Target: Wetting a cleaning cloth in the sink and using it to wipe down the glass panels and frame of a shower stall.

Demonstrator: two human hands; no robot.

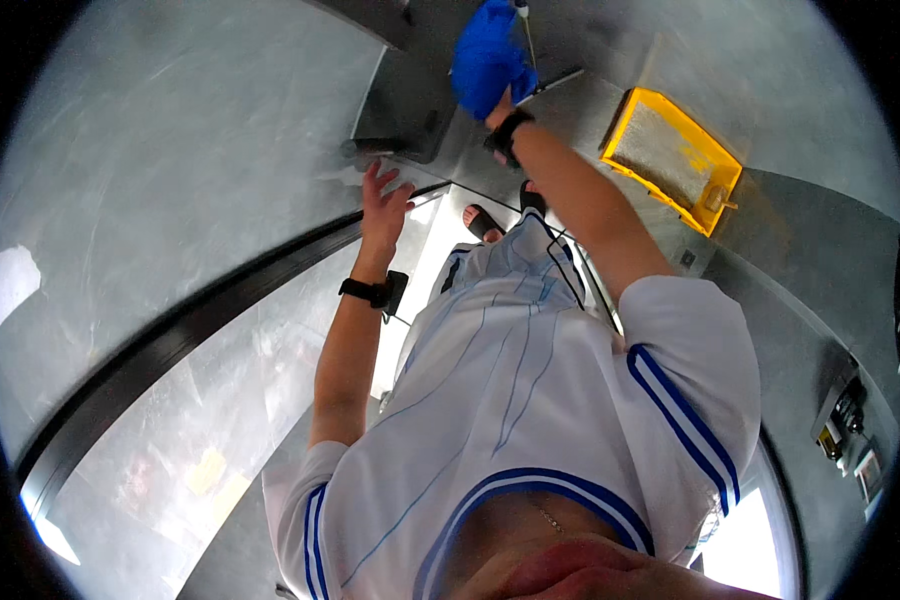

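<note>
My left hand (385,210) is raised with bare, spread fingers and holds nothing. Its fingertips appear near a dark bar (379,145) by the grey wall; whether they touch it I cannot tell. My right arm stretches forward. A blue covering (487,64), a cloth or a glove, hides my right hand, so its fingers cannot be made out. Right beside the blue covering runs a thin rod (529,45) with a pale upper end. A narrow bar (561,81) lies close to the rod's lower end. The blur hides whether my right hand grips either of them.
A yellow-edged open box or recess (652,96) sits to the right, with a small clear object (715,198) in its corner. On the left, a black frame (187,319) curves along a pale panel. Small items (844,412) rest at the far right.
</note>
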